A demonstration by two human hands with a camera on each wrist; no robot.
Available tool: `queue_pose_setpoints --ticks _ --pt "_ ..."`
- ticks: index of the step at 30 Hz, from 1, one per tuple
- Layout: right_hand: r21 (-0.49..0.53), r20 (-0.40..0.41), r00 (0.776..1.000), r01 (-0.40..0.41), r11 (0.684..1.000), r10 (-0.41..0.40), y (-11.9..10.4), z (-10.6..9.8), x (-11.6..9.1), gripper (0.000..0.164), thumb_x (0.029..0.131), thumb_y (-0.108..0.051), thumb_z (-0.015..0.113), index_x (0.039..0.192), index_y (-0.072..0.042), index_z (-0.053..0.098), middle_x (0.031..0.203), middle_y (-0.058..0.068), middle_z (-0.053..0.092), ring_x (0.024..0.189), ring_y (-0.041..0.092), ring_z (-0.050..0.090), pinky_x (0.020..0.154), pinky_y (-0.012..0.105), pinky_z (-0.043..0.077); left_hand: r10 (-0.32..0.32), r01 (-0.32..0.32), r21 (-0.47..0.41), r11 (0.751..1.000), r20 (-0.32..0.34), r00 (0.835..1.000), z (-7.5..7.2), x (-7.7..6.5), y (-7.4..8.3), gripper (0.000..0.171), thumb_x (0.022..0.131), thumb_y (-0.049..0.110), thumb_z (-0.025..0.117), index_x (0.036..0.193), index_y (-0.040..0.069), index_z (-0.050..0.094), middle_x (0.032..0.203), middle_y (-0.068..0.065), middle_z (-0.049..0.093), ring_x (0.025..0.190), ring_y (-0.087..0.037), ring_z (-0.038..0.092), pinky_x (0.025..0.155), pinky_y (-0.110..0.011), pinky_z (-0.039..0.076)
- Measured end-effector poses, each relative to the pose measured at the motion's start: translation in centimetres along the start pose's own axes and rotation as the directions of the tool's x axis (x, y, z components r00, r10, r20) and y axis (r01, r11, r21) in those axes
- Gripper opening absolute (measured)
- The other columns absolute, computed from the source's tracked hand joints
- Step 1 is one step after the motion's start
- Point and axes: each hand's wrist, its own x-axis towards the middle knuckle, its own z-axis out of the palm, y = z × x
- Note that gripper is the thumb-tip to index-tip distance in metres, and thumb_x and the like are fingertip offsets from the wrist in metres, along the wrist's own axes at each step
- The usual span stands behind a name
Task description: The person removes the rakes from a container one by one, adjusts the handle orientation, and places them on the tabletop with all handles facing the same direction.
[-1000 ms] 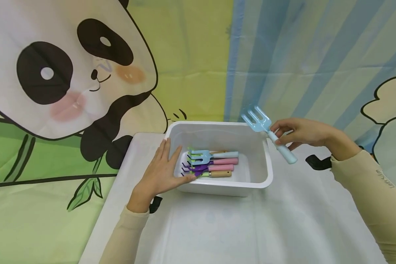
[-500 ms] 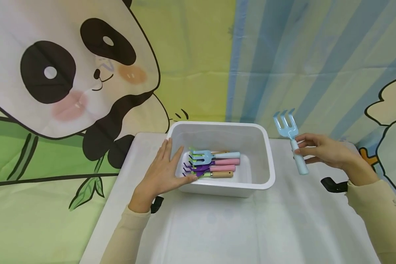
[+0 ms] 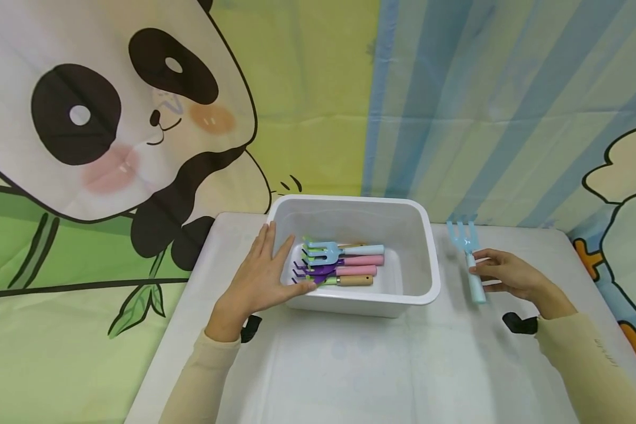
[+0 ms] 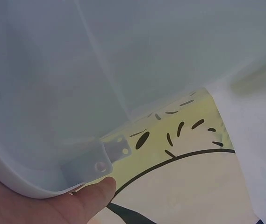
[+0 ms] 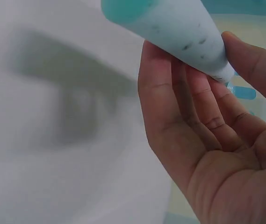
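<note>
My right hand (image 3: 516,278) pinches a light blue garden hand fork (image 3: 476,284) by its handle, to the right of a white plastic tub (image 3: 350,305). The fork's tines point toward the back. In the right wrist view, thumb and fingers meet around the pale handle (image 5: 179,32), and its shadow falls on the white cloth. My left hand (image 3: 249,288) rests on the tub's left front corner with fingers spread along the rim. The left wrist view shows the tub's outer wall (image 4: 137,56) and one finger (image 4: 97,193) beneath its rim.
Inside the tub lie another light blue fork (image 3: 325,253), purple rakes with pink handles (image 3: 357,270), and a tool with a wooden handle (image 3: 356,280). A white cloth (image 3: 350,365) covers the table. Behind it hangs a printed curtain (image 3: 312,106) with a panda.
My right hand has carried the light blue fork from above the tub's right rim out to the right, then lowered it close over the table. The left hand has stayed on the tub.
</note>
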Motion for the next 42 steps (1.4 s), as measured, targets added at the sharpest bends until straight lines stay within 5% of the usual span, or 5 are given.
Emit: queue_pose_setpoints --ticks 13,42 --pt "0.045 -0.024 0.995 -0.093 0.995 0.094 3.4 0.7 2.3 0.060 0.099 -0.021 0.066 0.141 0.009 0.036 0.108 0.007 0.060 0.096 0.019 0.061 0.081 0.039 0.055 0.013 -0.013 -0.005 1.000 -0.005 1.000 0.0 -0.2 -0.1 0.116 0.075 0.093 0.042 0.159 0.014 0.028 0.165 -0.019 -0.010 0.151 -0.031 -0.012 0.116 -0.055 0.018" --pt "-0.032 -0.034 0.993 -0.110 0.993 0.109 2.8 1.6 2.8 0.048 0.099 -0.017 0.064 0.130 0.014 0.044 0.102 0.010 0.060 0.089 0.020 0.060 0.076 0.038 0.056 0.014 -0.015 -0.008 1.000 -0.018 1.000 0.0 -0.1 -0.1 0.113 0.075 0.092 0.043 0.159 0.017 0.031 0.165 -0.019 -0.008 0.151 -0.031 -0.012 0.116 -0.056 0.019"
